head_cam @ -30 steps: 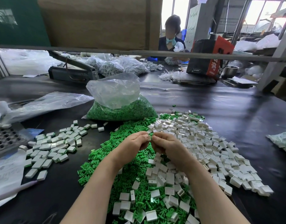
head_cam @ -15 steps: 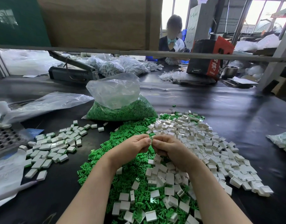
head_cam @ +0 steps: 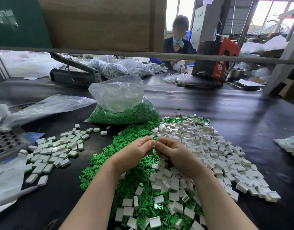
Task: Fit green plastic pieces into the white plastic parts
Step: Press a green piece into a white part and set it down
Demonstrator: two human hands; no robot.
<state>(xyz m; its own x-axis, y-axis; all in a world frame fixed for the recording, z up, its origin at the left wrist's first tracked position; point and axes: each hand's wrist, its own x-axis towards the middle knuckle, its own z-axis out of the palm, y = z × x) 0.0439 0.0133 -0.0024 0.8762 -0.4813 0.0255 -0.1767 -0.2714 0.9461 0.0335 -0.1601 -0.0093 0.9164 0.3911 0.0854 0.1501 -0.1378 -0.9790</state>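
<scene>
Both hands meet over the heaps, left hand (head_cam: 136,151) and right hand (head_cam: 173,153) with fingers curled tip to tip, probably pressing a piece home; can't see what they pinch. Green pieces (head_cam: 126,146) and white parts (head_cam: 217,155) are heaped mid-table within easy reach; finished ones (head_cam: 51,155) sit toward the left edge.

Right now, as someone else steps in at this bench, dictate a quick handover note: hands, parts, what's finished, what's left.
Left hand and right hand: raised together over the piles, fingertips meeting; whatever they pinch is hidden.
Loose green pieces: heaped at centre of the black table, more in the clear bag behind.
Empty white parts: big pile to the right.
Done: a smaller batch of white parts showing green lies to the left.
Left: most of both piles.
</scene>
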